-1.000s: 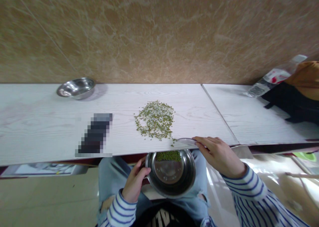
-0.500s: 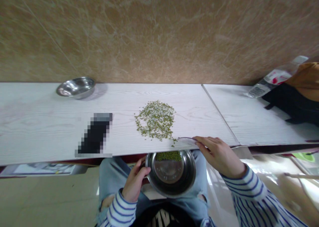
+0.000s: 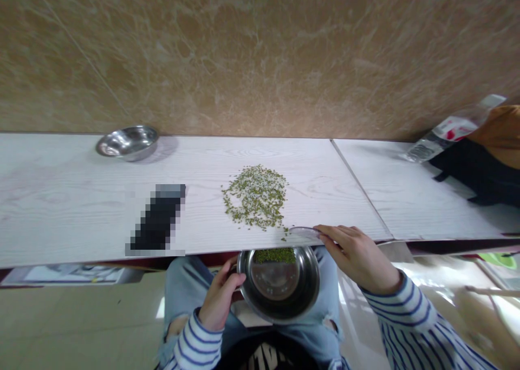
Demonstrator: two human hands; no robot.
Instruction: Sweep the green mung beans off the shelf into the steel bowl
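Small green beans (image 3: 257, 196) lie scattered on the white wood-grain surface (image 3: 195, 164), just beyond the thin clear plastic piece (image 3: 304, 231) clamped in your right hand's grip (image 3: 349, 253), while your left hand (image 3: 221, 291) grips the round stainless-steel pot (image 3: 306, 299) below the edge.

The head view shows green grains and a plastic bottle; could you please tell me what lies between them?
In the head view, bare white tabletop, crossed by a seam, lies between the green grains and plastic bottle.
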